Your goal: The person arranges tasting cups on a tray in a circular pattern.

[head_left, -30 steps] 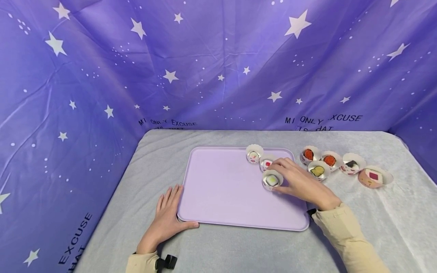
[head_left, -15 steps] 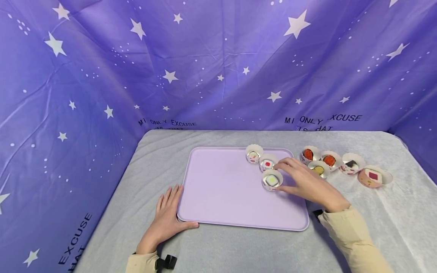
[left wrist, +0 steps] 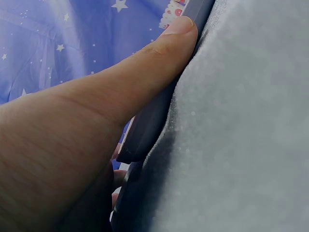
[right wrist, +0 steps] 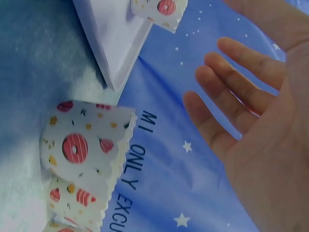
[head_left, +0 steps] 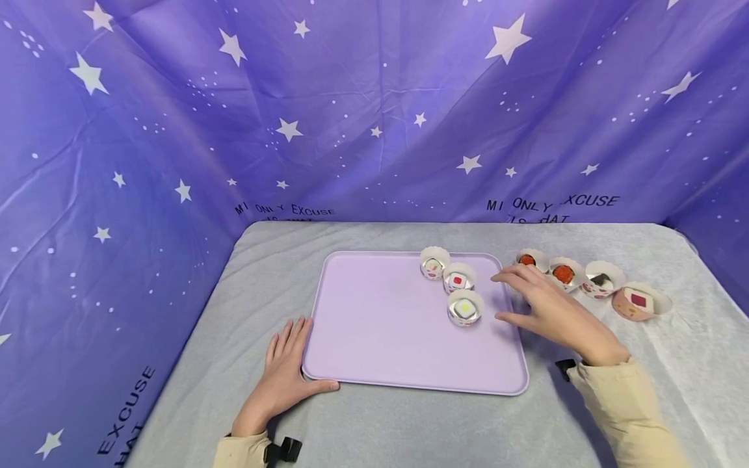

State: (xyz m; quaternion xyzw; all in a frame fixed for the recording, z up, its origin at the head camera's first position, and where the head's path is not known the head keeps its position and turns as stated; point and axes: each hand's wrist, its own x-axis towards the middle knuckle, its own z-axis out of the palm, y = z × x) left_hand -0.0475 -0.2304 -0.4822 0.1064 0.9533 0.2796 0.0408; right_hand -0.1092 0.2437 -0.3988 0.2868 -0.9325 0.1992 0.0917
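Observation:
My left hand [head_left: 283, 367] rests at the near left corner of the lilac tray [head_left: 380, 318], thumb along its front edge and fingers along its left side. Over the tray's right edge hovers my right hand [head_left: 550, 309], fingers apart and holding nothing. Three white paper baking cups stand on the tray: one with a pale sushi-like piece [head_left: 433, 265] at the back, one with a red-centred piece [head_left: 458, 280], and the nearest with a yellow-green-centred piece [head_left: 465, 308]. In the right wrist view, a donut-print paper cup [right wrist: 91, 130] stands below the spread fingers.
Right of the tray, several more filled cups stand on the grey cloth [head_left: 409, 422]: two with orange-red toppings [head_left: 564, 274], one with a dark piece [head_left: 601, 280], and a peach cup [head_left: 625, 308]. The right hand hides another. A purple starry curtain [head_left: 351, 78] rises behind.
My right hand has let go of the nearest cup on the tray and moved right, now covering the cup with the yellow piece. My left hand stays in place.

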